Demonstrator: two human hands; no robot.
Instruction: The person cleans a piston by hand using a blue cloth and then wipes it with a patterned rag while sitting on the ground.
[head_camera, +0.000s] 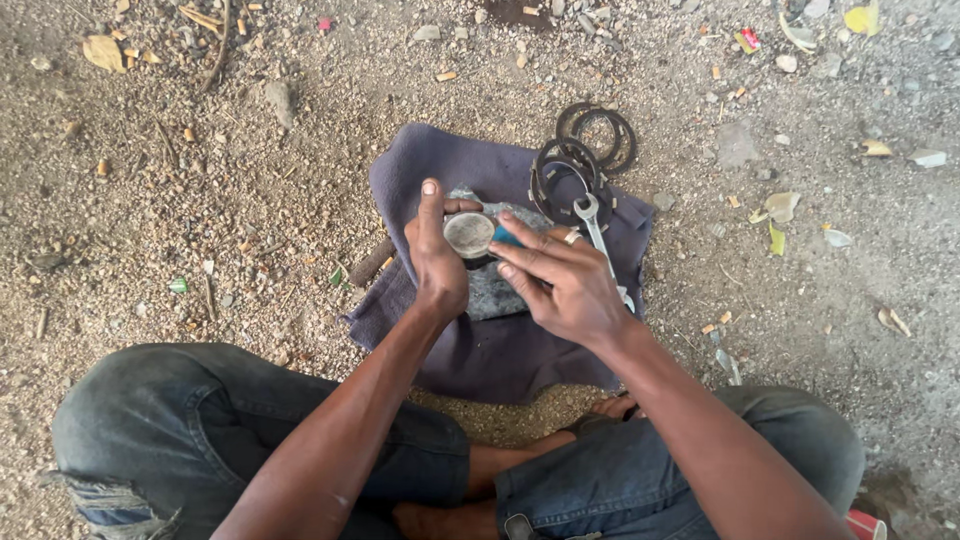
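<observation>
My left hand (436, 252) grips a small round metal piece (468, 234) with a pale flat top, held over a dark purple cloth (500, 350) spread on the gravel. My right hand (556, 277), with a ring on one finger, presses a small blue piece (506, 237) against the side of the round part. A grey rag (492, 290) lies under both hands on the cloth.
Dark metal rings (566, 172) and a second set (598, 135) lie at the cloth's far edge. A silver spanner (597, 232) rests beside my right hand. Gravel ground with stones, dry leaves and litter surrounds it. My crossed legs in jeans (200, 420) fill the foreground.
</observation>
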